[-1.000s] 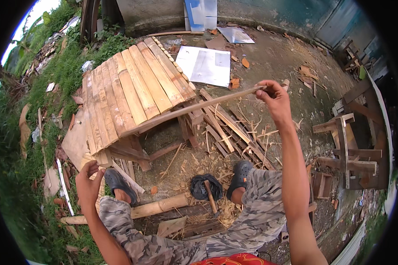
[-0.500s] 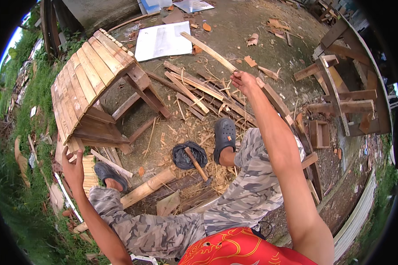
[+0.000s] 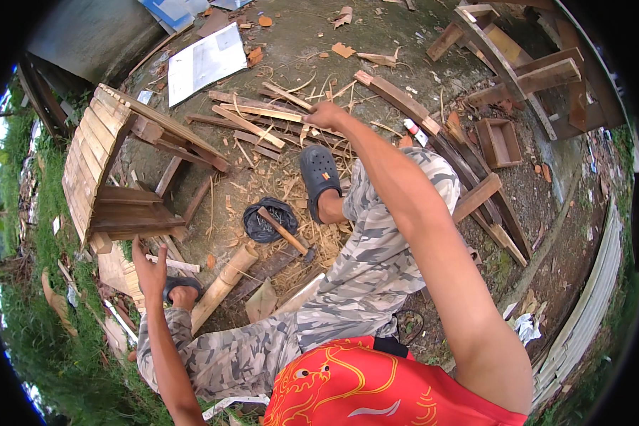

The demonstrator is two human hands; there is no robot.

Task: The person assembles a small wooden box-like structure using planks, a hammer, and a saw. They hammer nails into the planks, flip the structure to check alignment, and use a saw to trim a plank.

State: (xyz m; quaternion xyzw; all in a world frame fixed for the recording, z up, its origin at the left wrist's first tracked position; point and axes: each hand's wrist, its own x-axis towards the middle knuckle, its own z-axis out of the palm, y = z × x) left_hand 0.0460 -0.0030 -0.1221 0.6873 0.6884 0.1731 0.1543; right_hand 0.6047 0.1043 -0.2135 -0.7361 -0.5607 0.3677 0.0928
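Note:
My right hand (image 3: 326, 115) is stretched forward and low, closed around one end of a thin wooden slat (image 3: 288, 96). The slat lies across a pile of similar slats and shavings (image 3: 252, 124) on the ground. My left hand (image 3: 149, 268) is raised with fingers apart and holds nothing. It hovers beside my left knee, near the lower edge of a slatted wooden roof-like structure (image 3: 92, 167) that leans on its side. A hammer (image 3: 285, 231) rests on a black bag (image 3: 266, 220) between my feet, which wear dark clogs (image 3: 319, 174).
A round wooden post (image 3: 224, 284) lies by my left foot. A white sheet (image 3: 204, 62) sits at the back. Wooden frames (image 3: 525, 60), a small wooden box (image 3: 499, 140) and long planks (image 3: 476, 199) stand on the right. Corrugated sheeting (image 3: 589, 319) edges the right, grass (image 3: 28, 305) the left.
My right hand has swung the long slat off the slatted structure and brought it down to the pile on the ground. My left hand stays raised and open. The view has tilted downward.

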